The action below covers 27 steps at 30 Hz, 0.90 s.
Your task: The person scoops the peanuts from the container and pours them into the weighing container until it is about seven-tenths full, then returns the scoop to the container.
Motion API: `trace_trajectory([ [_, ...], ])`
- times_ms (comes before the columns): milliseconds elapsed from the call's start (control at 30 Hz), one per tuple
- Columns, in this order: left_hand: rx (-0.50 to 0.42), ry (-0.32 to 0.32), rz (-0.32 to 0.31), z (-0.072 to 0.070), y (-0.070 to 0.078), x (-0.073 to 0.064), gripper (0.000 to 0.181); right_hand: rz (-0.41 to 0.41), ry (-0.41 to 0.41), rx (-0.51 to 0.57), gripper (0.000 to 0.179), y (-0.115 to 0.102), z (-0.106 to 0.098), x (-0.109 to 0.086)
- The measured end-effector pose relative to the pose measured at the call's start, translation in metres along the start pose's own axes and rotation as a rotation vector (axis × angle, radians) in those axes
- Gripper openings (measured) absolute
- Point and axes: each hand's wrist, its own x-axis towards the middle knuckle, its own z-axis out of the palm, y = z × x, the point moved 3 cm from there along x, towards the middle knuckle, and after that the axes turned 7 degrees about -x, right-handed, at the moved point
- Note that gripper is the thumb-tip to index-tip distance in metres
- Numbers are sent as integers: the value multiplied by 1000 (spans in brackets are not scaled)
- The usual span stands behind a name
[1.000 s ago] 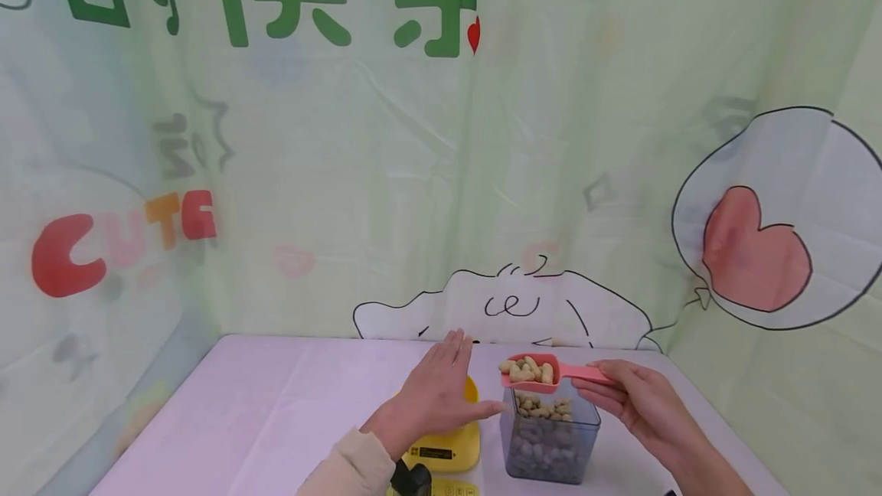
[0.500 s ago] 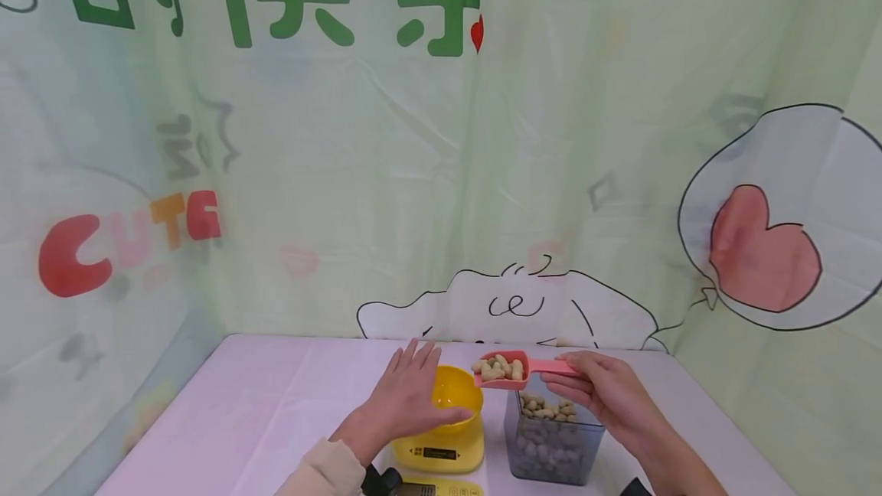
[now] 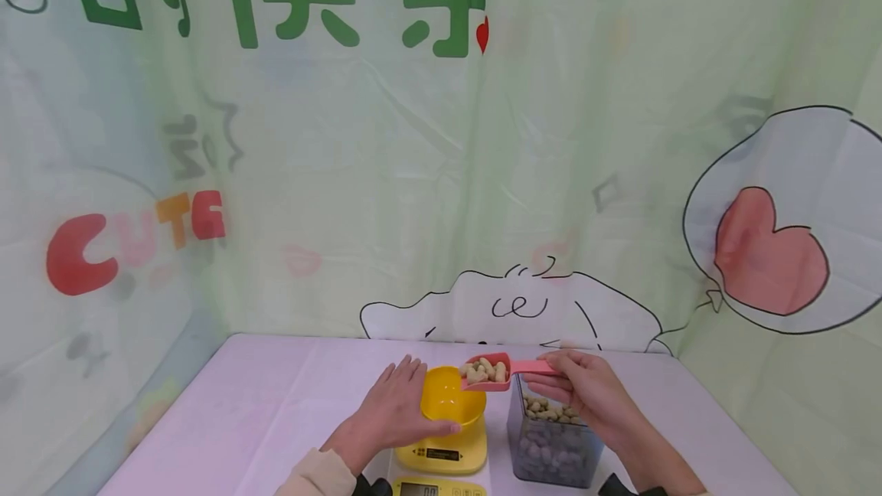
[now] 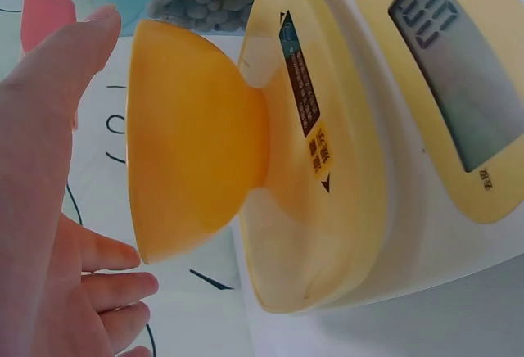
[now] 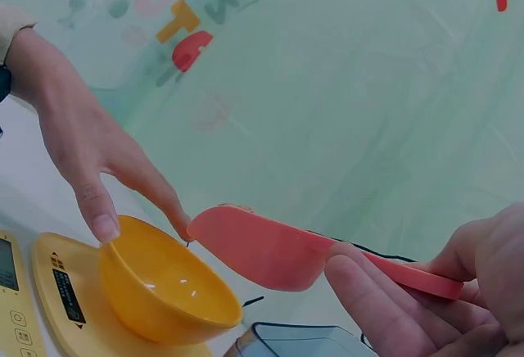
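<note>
My right hand (image 3: 592, 393) pinches the handle of a pink scoop (image 5: 258, 250), holding it level. Several unshelled peanuts (image 3: 485, 370) fill the scoop, whose front edge overlaps the right rim of a yellow bowl (image 3: 451, 408) in the head view. Nothing shows inside that bowl, which sits on a yellow kitchen scale (image 4: 360, 185). With fingers spread and fairly straight, my left hand (image 3: 393, 416) is at the bowl's left side. Its thumb and fingertips are right at the rim in the left wrist view.
A clear grey-blue container (image 3: 554, 458) of peanuts stands just right of the scale. The scale's display (image 4: 458, 54) shows zeros. A pale pink cloth covers the table (image 3: 241, 412), and a printed curtain (image 3: 413, 174) hangs behind it.
The loaded scoop has moved left from above the container to the bowl's rim. My left hand has shifted left, uncovering the bowl, and now lies along its side.
</note>
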Motion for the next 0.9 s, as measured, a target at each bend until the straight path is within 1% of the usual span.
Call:
trace_trajectory([
  [167, 27, 4, 5, 3, -1, 1, 106, 9, 16, -27, 36, 2, 8, 2],
  [400, 31, 6, -12, 5, -3, 1, 103, 0, 50, -108, 34, 6, 17, 6],
  [533, 46, 12, -6, 5, -2, 1, 102, 4, 69, -152, 33, 8, 20, 6],
  [667, 68, 21, -1, 4, -2, 1, 101, -11, 74, -194, 33, 8, 22, 5],
  [800, 65, 25, 2, 4, -1, 0, 100, -22, 89, -252, 30, 6, 23, 4],
  [900, 67, 30, 8, 3, 0, 0, 99, -42, 86, -287, 29, 4, 24, 4],
])
